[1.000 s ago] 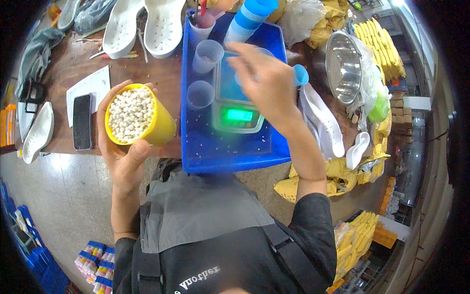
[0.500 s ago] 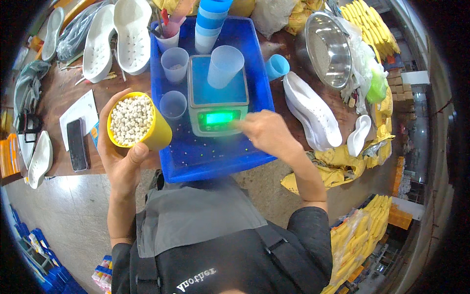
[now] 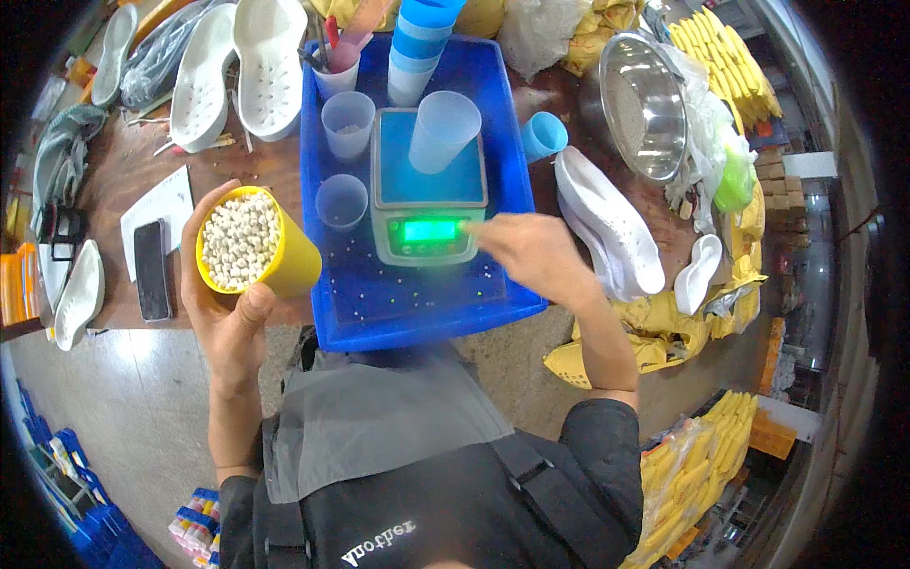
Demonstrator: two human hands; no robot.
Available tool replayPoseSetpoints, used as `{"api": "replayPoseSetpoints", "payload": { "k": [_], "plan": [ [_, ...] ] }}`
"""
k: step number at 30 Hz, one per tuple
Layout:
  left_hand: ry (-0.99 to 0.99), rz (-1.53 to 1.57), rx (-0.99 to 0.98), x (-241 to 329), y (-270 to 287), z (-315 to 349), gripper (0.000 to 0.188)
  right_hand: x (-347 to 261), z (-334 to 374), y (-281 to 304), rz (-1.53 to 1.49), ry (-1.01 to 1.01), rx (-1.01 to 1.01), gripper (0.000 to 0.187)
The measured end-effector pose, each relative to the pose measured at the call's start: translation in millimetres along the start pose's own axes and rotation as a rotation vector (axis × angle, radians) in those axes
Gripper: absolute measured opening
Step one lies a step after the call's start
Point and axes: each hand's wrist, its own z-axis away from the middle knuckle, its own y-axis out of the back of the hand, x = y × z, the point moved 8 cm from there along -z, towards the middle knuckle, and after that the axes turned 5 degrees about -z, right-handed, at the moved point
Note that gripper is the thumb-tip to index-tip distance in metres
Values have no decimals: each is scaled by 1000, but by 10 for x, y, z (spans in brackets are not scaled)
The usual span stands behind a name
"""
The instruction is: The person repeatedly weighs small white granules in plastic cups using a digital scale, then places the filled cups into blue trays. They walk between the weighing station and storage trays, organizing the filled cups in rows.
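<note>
My left hand is wrapped around a yellow cup filled with off-white pellets, tilted with its mouth facing up and left. At the front right of a digital scale, my right hand has its fingers curled, with the index fingertip at the edge of the glowing green display. A frosted translucent cup stands on the scale's plate. The scale sits in a blue tray. To its left are a translucent cup with a few pellets and another translucent cup.
A stack of blue cups and a cup of tools stand at the tray's back. A light-blue cup, white shoe soles and a steel bowl lie to the right. A phone is at left.
My left hand has shifted slightly left and down with the yellow cup. My right hand has moved a little right, its fingertip staying by the scale's display. The whole view has shifted slightly.
</note>
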Motion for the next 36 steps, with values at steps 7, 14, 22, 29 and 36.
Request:
{"api": "replayPoseSetpoints", "payload": {
  "k": [7, 14, 22, 29, 36],
  "plan": [
    [46, 82, -91, 8, -171, -75, 96, 311, -52, 462, -166, -239, 290, 30],
    [136, 106, -184, -34, -415, -101, 93, 703, -212, 258, -611, -362, 400, 71],
    [143, 56, -186, -49, -484, -88, 89, 830, -502, 33, -692, -287, 286, 95],
    [141, 47, -201, -39, -530, -88, 87, 792, -775, -165, -788, -251, 201, 112],
    [178, 10, -303, 33, -712, -205, 80, 65, -886, 146, -483, 66, 311, 74]
  ]
}}
